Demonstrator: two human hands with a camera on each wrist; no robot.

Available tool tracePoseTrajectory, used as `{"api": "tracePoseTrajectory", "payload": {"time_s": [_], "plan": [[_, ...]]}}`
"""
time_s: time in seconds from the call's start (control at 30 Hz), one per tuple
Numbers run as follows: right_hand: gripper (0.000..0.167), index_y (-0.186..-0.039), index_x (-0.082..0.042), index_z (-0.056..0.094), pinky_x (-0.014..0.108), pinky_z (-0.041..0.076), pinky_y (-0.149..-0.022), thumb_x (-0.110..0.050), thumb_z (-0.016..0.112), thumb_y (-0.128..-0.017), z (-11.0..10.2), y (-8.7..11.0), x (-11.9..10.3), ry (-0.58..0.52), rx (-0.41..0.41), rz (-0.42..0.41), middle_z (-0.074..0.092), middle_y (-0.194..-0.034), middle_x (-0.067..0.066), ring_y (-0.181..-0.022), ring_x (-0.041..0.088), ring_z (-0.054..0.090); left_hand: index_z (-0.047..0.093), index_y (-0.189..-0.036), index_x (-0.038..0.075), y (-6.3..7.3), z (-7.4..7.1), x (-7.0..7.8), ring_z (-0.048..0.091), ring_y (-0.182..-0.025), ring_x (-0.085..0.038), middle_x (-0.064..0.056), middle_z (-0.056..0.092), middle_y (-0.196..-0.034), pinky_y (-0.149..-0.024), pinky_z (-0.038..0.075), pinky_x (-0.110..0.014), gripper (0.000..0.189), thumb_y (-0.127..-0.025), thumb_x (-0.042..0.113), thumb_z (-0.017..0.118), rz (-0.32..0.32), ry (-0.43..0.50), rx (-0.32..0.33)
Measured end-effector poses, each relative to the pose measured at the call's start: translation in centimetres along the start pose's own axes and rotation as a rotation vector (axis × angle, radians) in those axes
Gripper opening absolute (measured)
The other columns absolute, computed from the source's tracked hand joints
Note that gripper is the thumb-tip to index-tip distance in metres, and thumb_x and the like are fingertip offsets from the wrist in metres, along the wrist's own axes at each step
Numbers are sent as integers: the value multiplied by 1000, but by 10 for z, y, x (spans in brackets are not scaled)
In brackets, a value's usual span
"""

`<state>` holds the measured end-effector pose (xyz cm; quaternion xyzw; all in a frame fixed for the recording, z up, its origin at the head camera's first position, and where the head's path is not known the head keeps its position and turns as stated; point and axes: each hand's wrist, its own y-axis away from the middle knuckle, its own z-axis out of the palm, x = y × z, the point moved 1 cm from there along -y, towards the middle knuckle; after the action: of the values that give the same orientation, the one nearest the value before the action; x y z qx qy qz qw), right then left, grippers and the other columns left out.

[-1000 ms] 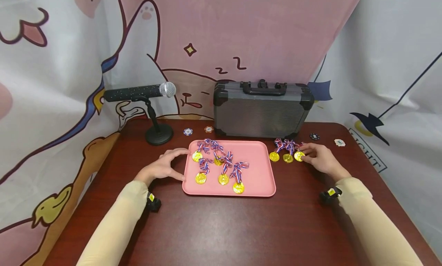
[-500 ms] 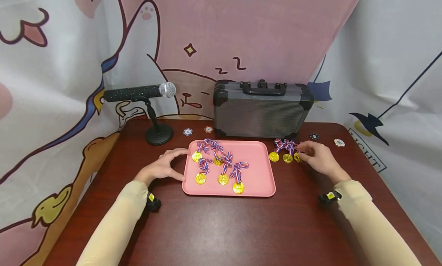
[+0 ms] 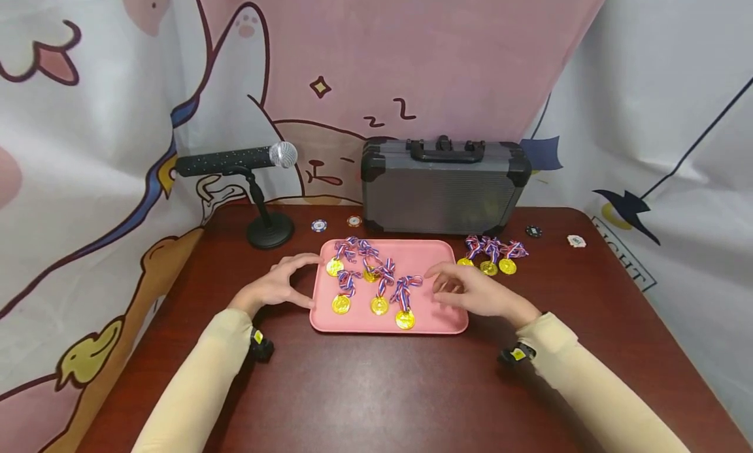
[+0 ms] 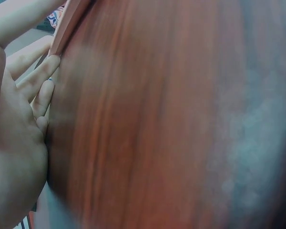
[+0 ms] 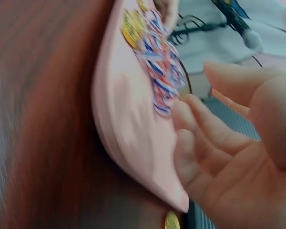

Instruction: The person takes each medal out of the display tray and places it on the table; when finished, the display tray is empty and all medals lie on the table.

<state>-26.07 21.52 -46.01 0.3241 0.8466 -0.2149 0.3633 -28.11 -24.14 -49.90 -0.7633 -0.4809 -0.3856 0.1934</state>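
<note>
A pink tray (image 3: 435,253) lies mid-table with several gold medals on it, their striped ribbons bunched; the nearest medal (image 3: 404,319) is toward the front. My left hand (image 3: 276,284) curves around the tray's left end, thumb and fingertips at the rim; in the left wrist view the fingers (image 4: 38,78) touch the tray edge. My right hand (image 3: 473,291) hovers over the tray's right side, fingers loosely bent, holding nothing. The right wrist view shows the ribbons (image 5: 162,76) just beyond its fingertips. Right of the tray lie three more medals, one of them a gold medal (image 3: 508,266) at the outer end.
A grey hard case (image 3: 444,195) stands behind the tray. At the back left is a microphone (image 3: 235,160) on a black stand (image 3: 269,229). Poker chips lie along the back, among them a blue-white chip (image 3: 319,225) and a black chip (image 3: 533,231). A printed cloth hangs around the table.
My right hand has let go of the rightmost medal and moved left over the tray. That medal now lies fully visible beside the other two. My left hand has stayed put.
</note>
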Motion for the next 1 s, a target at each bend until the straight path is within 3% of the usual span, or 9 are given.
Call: {"api": "tracePoseTrajectory", "payload": {"time_s": [0.17,0.3,0.37,0.5,0.63,0.8,1.0], "plan": [[35,-131,-7,63,44,58,-92,-11,75,-99,24,-11,-5,7,-162,-39,73,-115,8,-104,22,70,53,-153,29,1,2,-1,25,-147,-38,-6,41,-163,-115,14,-74,95,-69,39,97,-7,2,2],[33,-132,-11,67,40,58,-95,-10,73,-99,38,-14,-9,41,-230,-71,71,-120,4,-107,22,68,54,-152,31,2,4,-1,25,-147,-36,-4,41,-163,-116,14,-71,95,-68,40,97,-32,2,-11],[37,-135,-11,68,35,57,-92,-9,73,-99,42,-16,-13,99,-238,-114,70,-120,2,-103,22,66,54,-152,31,3,4,-2,25,-147,-36,-4,41,-163,-116,14,-72,95,-68,40,97,-27,0,-11],[41,-138,-12,70,28,49,-79,-10,75,-97,45,-20,-21,264,-224,-206,65,-103,1,-90,19,55,54,-152,29,2,4,-1,25,-147,-37,-5,41,-163,-116,14,-72,95,-68,40,97,-10,3,-7],[36,-133,-14,73,25,44,-76,-12,76,-97,48,-24,-25,375,-213,-196,57,-93,1,-87,13,48,53,-152,29,0,2,1,24,-147,-37,-5,41,-163,-116,14,-72,95,-69,38,97,-5,14,1],[25,-118,-16,74,28,47,-80,-13,79,-94,50,-25,-24,394,-202,-177,61,-101,-1,-91,16,53,54,-152,29,-2,1,1,24,-147,-38,-5,41,-163,-116,13,-72,93,-69,37,97,-11,15,-4],[21,-111,-16,68,29,51,-83,-10,80,-94,49,-26,-25,321,-212,-175,66,-105,-7,-90,14,59,54,-152,29,-1,0,1,23,-148,-38,-5,41,-164,-116,14,-72,93,-69,36,97,-16,19,0]]}}
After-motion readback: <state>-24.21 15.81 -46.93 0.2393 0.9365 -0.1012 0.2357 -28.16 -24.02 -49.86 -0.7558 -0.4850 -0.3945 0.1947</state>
